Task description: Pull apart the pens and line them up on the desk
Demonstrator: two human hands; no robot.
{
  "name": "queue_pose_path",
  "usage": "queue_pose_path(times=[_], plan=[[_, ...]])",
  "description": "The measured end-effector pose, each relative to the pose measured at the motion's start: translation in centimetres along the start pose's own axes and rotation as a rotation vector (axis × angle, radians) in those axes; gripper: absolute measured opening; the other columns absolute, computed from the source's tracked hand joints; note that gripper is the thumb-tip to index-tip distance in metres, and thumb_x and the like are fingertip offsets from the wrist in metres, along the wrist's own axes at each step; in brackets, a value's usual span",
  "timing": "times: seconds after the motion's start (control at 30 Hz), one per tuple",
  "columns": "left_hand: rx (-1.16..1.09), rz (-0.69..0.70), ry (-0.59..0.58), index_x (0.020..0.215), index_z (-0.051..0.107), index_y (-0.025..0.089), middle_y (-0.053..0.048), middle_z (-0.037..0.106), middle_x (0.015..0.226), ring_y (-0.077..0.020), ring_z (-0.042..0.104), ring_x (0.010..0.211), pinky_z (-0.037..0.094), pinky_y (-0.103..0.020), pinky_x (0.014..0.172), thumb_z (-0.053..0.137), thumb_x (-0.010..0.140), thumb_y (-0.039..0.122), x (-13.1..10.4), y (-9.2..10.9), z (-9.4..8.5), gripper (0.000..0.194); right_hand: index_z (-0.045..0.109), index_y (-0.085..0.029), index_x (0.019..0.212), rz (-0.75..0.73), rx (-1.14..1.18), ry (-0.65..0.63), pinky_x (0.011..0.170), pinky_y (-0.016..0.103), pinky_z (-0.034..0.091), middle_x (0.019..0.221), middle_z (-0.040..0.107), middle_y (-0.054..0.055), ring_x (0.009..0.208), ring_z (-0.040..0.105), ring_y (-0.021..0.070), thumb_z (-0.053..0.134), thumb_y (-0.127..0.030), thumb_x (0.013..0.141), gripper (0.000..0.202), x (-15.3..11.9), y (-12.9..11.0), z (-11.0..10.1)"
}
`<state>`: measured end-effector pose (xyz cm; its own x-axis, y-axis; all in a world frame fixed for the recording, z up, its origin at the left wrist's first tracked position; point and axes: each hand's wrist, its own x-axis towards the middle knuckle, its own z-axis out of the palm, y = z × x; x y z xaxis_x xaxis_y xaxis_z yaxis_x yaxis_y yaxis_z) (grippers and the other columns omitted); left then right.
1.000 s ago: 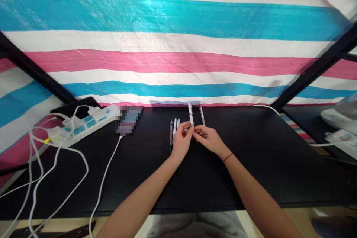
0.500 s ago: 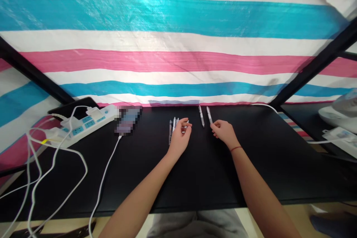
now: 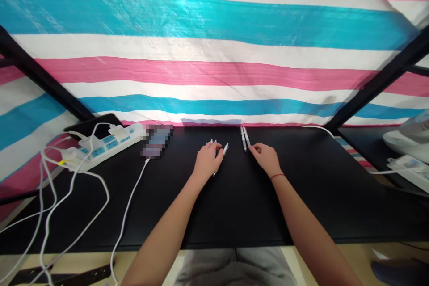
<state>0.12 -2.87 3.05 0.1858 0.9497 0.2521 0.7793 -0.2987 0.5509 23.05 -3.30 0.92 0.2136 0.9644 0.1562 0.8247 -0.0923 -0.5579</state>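
change since half a second ago: left hand [image 3: 205,160] now lying over the left group of pens [image 3: 213,143], one pen [image 3: 221,154] lifted slantwise under its fingers; right hand [image 3: 266,157] drawn in closer to the pair of pens [image 3: 244,137], now side by side and touching.
left hand: palm down, fingers curled around the slanted pen, white tip poking out past the fingertips toward the right; grip looks closed on it, likely to pull it free of the rest.
right hand: fingers loosely bent and not clamped on anything, fingertips just beside the near ends of the pair, as if having nudged them parallel.
pens: two groups on the black worktop [image 3: 301,196], near the far edge; left group mostly hidden under the left hand, only tips showing; right pair lying straight, pointing away.
hands to each other: apart, a bare strip of worktop between them.
left side: white power strip [image 3: 107,143] with plugs, white cables [image 3: 67,205] trailing off the edge, a blurred device [image 3: 157,141] on a cable.
behind: striped tarp [image 3: 214,53] in teal, pink and white, black frame bars [image 3: 378,85].
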Motion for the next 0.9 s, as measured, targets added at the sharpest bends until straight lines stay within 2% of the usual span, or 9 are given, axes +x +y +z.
queue_pose_path(times=[0.07, 0.17, 0.3, 0.4, 0.5, 0.57, 0.63, 0.77, 0.9], plan=[[0.182, 0.009, -0.016, 0.093, 0.064, 0.021, -0.008, 0.059, 0.099, -0.0260, 0.054, 0.093, 0.042, -0.038, 0.079, 0.052, 0.084, 0.042, -0.2, -0.1, 0.0, 0.026, 0.066, -0.023, 0.074, -0.009, 0.021, 0.008, 0.054, 0.026, 0.033, 0.059, 0.063, 0.001, 0.059, 0.058, 0.0179, 0.048, -0.047, 0.083, 0.032, -0.1, 0.0, 0.0], [0.311, 0.023, -0.067, 0.091, 0.063, 0.022, -0.009, 0.056, 0.102, -0.0287, 0.051, 0.096, 0.041, -0.042, 0.079, 0.053, 0.080, 0.054, -0.6, 0.0, 0.1, 0.035, 0.066, -0.023, 0.075, -0.015, 0.065, 0.021, 0.055, 0.026, 0.034, 0.058, 0.061, 0.001, 0.057, 0.057, 0.0176, 0.047, -0.044, 0.083, 0.030, -0.3, 0.0, -0.1], [0.369, 0.065, -0.089, 0.088, 0.062, 0.020, -0.010, 0.055, 0.104, -0.0283, 0.049, 0.097, 0.039, -0.040, 0.078, 0.055, 0.082, 0.044, -0.9, 0.3, 0.4, 0.026, 0.065, -0.022, 0.073, -0.058, 0.132, 0.060, 0.057, 0.026, 0.036, 0.055, 0.058, 0.000, 0.056, 0.055, 0.0165, 0.049, -0.040, 0.083, 0.026, -0.7, -0.4, -0.4], [0.330, 0.128, -0.049, 0.088, 0.062, 0.020, -0.009, 0.058, 0.103, -0.0265, 0.050, 0.098, 0.037, -0.039, 0.079, 0.051, 0.086, 0.037, -0.9, 0.7, 0.4, 0.020, 0.065, -0.021, 0.077, -0.099, 0.258, 0.031, 0.057, 0.026, 0.038, 0.055, 0.057, -0.001, 0.054, 0.053, 0.0153, 0.050, -0.044, 0.083, 0.028, -0.9, -1.0, -0.4], [0.238, 0.226, -0.014, 0.091, 0.060, 0.022, -0.006, 0.062, 0.100, -0.0233, 0.053, 0.098, 0.035, -0.040, 0.085, 0.047, 0.090, 0.036, -1.0, 1.3, 0.2, 0.020, 0.063, -0.021, 0.094, -0.099, 0.527, -0.087, 0.050, 0.025, 0.039, 0.060, 0.060, -0.001, 0.048, 0.051, 0.0127, 0.049, -0.052, 0.084, 0.035, -1.2, -1.9, -0.2], [0.193, 0.279, -0.014, 0.093, 0.059, 0.023, -0.004, 0.064, 0.096, -0.0212, 0.056, 0.095, 0.033, -0.040, 0.089, 0.045, 0.091, 0.036, -1.0, 1.6, 0.1, 0.019, 0.062, -0.019, 0.090, -0.098, 0.689, -0.176, 0.044, 0.023, 0.037, 0.061, 0.060, 0.000, 0.043, 0.048, 0.0106, 0.048, -0.055, 0.084, 0.039, -1.3, -2.3, -0.2], [0.162, 0.307, -0.047, 0.097, 0.058, 0.023, -0.003, 0.066, 0.093, -0.0197, 0.059, 0.090, 0.034, -0.039, 0.089, 0.045, 0.092, 0.036, -0.9, 1.7, 0.1, 0.019, 0.060, -0.017, 0.077, -0.100, 0.789, -0.223, 0.040, 0.022, 0.035, 0.060, 0.059, 0.001, 0.043, 0.048, 0.0098, 0.051, -0.056, 0.082, 0.041, -1.3, -2.5, -0.3], [0.078, 0.285, -0.114, 0.110, 0.054, 0.022, -0.005, 0.066, 0.100, -0.0191, 0.061, 0.090, 0.042, -0.032, 0.082, 0.040, 0.093, 0.036, -0.5, 1.4, 0.2, 0.025, 0.058, -0.016, 0.070, -0.035, 0.923, -0.162, 0.040, 0.021, 0.038, 0.061, 0.060, 0.002, 0.047, 0.054, 0.0108, 0.056, -0.055, 0.080, 0.040, -1.0, -2.3, -0.6], [0.030, 0.268, -0.111, 0.106, 0.055, 0.021, -0.007, 0.064, 0.101, -0.0197, 0.060, 0.095, 0.044, -0.032, 0.084, 0.031, 0.096, 0.033, -0.3, 0.9, 0.1, 0.029, 0.058, -0.016, 0.071, -0.015, 0.959, -0.149, 0.042, 0.021, 0.040, 0.064, 0.062, 0.003, 0.050, 0.056, 0.0116, 0.056, -0.056, 0.080, 0.040, -0.9, -2.1, -1.0]])
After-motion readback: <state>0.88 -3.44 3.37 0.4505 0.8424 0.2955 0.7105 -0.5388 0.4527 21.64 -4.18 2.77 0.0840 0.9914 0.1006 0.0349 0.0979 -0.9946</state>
